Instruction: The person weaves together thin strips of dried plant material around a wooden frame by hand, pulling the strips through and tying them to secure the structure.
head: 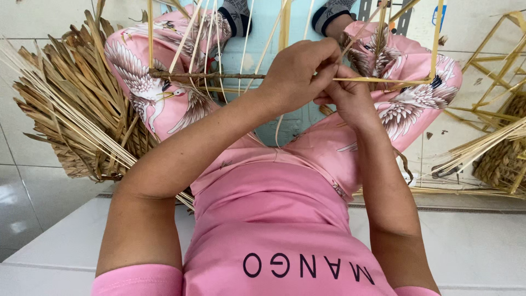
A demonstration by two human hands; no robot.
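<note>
A heap of dried leaves (82,109) lies at left; a woven basket (501,159) sits at right on the tiled floor (22,186).

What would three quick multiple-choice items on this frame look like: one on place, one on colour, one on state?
1. Where does the pile of dry brown leaves and pale thin straw stalks lie?
A. at the picture's left, on the tiled floor
B. on the person's lap
C. between the feet

2. What colour are the bird-printed trousers?
A. blue
B. pink
C. green

3. How are the two hands placed?
A. apart, both empty
B. close together, pinching a thin pale yellow strip
C. flat on the floor

Answers:
1 A, the pile sits beside the knee at the picture's left.
2 B, pink cloth with white birds.
3 B, the left hand and the right hand meet on the strip.
</note>
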